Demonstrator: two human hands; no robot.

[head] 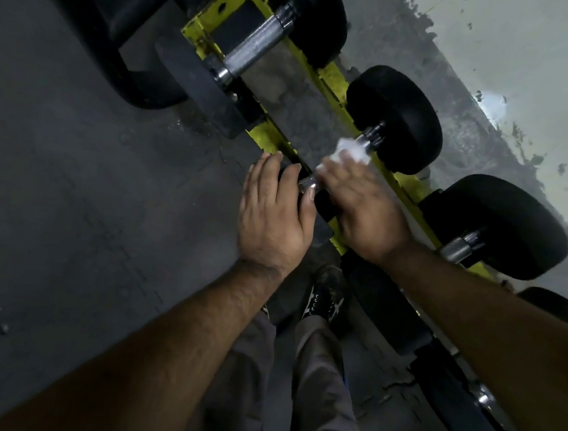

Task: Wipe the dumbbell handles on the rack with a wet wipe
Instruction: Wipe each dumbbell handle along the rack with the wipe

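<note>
I am standing over the yellow rack, looking down at the middle dumbbell of the three lying across it. My right hand is curled over that dumbbell's handle with the white wet wipe pressed under my fingers, so the fingers are clamped on the wipe and the bar together. The wipe bunches out past my fingertips toward the dumbbell's far black weight, and a short piece of bare metal shows between wipe and weight. My left hand rests on the near weight of the same dumbbell, fingers loosely spread and lying flat over it, thumb beside the shiny near end of the handle. Farther along the rack from my hands lies another dumbbell with its knurled handle bare. On the other side, past my right wrist, a third dumbbell sits on the rack. My shoe stands on the dark floor below the rack.
</note>
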